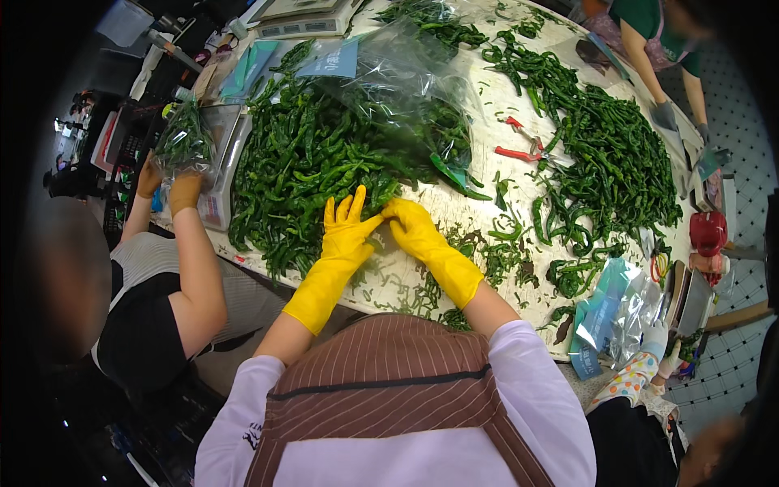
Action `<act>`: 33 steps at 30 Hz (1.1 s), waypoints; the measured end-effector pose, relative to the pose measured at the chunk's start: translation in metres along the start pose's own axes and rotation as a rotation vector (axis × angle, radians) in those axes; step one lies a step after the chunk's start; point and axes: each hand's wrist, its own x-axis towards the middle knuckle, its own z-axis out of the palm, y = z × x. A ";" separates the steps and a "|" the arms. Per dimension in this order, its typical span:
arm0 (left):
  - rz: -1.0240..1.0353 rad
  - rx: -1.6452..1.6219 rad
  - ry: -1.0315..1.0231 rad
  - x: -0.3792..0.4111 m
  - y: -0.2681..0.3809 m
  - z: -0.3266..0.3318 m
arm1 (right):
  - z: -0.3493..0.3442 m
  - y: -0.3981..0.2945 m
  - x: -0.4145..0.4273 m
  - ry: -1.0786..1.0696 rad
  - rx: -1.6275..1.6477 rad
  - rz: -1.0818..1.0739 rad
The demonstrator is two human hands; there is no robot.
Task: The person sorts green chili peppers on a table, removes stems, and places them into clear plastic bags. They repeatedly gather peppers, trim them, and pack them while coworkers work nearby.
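My left hand (350,234), in a yellow rubber glove, lies over the near edge of a large heap of green peppers (304,158). Its fingers are spread, and I see nothing held in them. My right hand (417,228), gloved the same way, has its fingers curled. The fingertips meet the tip of a left-glove finger; whether they pinch it or a small piece there, I cannot tell. A clear printed plastic bag (401,67) covers the far side of the heap. Small stems and scraps (420,298) litter the white table (389,268) below my hands.
Red-handled pruning shears (523,149) lie before a second pepper heap (608,158). At left, a person's gloved hands (185,192) hold a filled bag (185,137) near a scale (222,170). People also work at far right and lower right, beside printed bags (611,316).
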 end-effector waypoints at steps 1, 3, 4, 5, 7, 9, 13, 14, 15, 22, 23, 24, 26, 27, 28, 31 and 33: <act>0.006 -0.009 0.008 0.000 -0.003 0.002 | -0.001 -0.004 -0.004 0.009 -0.037 -0.076; 0.047 -0.039 0.037 -0.003 -0.012 0.003 | -0.013 -0.017 -0.013 -0.070 -0.153 -0.244; 0.072 -0.050 0.045 -0.004 -0.017 0.002 | -0.022 -0.023 -0.020 -0.127 -0.170 -0.284; 0.097 -0.062 0.053 -0.004 -0.021 0.001 | -0.032 -0.027 -0.028 -0.184 -0.186 -0.324; 0.137 -0.085 0.042 -0.004 -0.025 -0.010 | -0.054 -0.028 -0.049 -0.394 -0.135 -0.090; 0.153 -0.103 0.006 -0.004 -0.026 -0.016 | -0.065 -0.026 -0.066 -0.573 -0.153 0.186; 0.115 -0.077 -0.065 -0.002 -0.021 -0.024 | -0.029 -0.041 -0.033 -0.167 -0.256 -0.141; 0.136 -0.064 -0.076 0.000 -0.022 -0.027 | -0.014 -0.039 -0.028 -0.232 -0.301 -0.156; 0.149 -0.057 -0.083 0.001 -0.024 -0.027 | 0.000 -0.039 -0.025 -0.299 -0.344 -0.174; 0.191 -0.050 -0.050 0.000 -0.032 -0.019 | 0.026 -0.040 -0.075 -0.395 -0.416 -0.266; 0.197 -0.056 -0.048 -0.001 -0.032 -0.018 | 0.020 -0.036 -0.086 -0.448 -0.457 -0.300; 0.199 -0.062 -0.045 -0.002 -0.033 -0.017 | 0.005 -0.037 -0.094 -0.462 -0.462 -0.314; 0.199 -0.065 -0.033 -0.003 -0.034 -0.017 | -0.024 -0.047 -0.097 -0.581 -0.433 -0.199; 0.200 -0.065 -0.029 -0.004 -0.034 -0.017 | -0.032 -0.057 -0.096 -0.638 -0.416 -0.136; 0.209 -0.061 -0.028 -0.002 -0.034 -0.017 | -0.033 -0.071 -0.093 -0.460 -0.357 -0.211; 0.241 -0.048 0.005 -0.001 -0.033 -0.017 | 0.017 -0.080 -0.074 -0.381 -0.274 -0.398; 0.264 -0.034 0.028 0.000 -0.028 -0.021 | 0.054 -0.081 -0.068 -0.437 -0.164 -0.421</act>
